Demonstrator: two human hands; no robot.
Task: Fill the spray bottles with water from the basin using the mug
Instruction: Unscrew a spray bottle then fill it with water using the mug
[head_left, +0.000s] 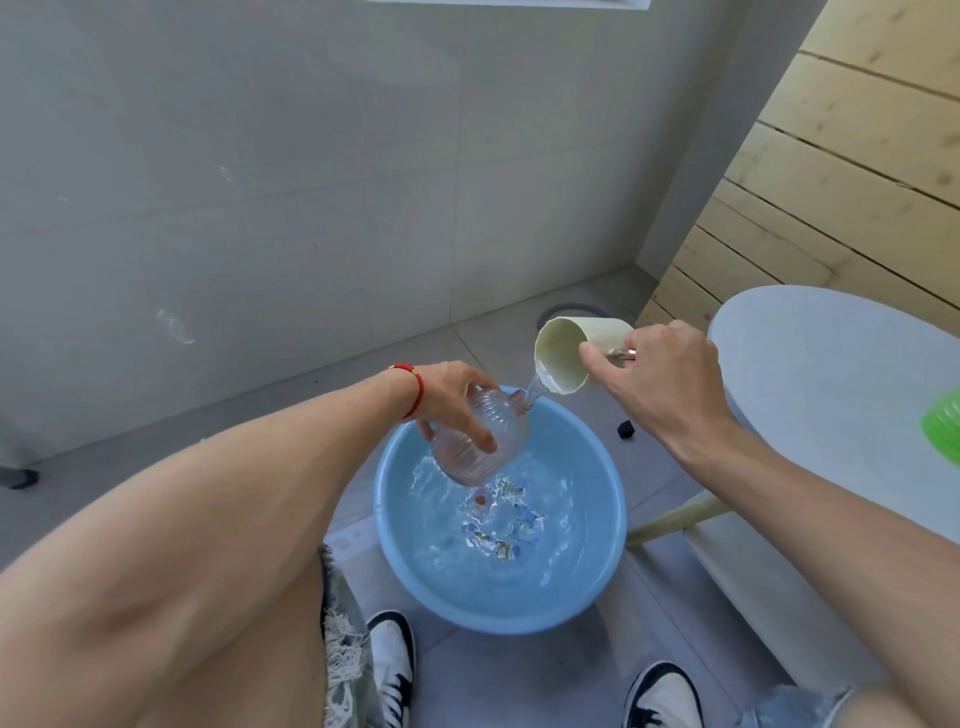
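- Gripping the ribbed clear bottle round its body, the left hand tilts its neck toward the mug, above the basin, so spills likely fall back into the water.
- The right hand holds the tipped mug by its handle, pouring a thin stream into the neck.

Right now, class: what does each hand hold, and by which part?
The left hand grips the bottle round its ribbed body; the right hand holds the mug by its handle side.
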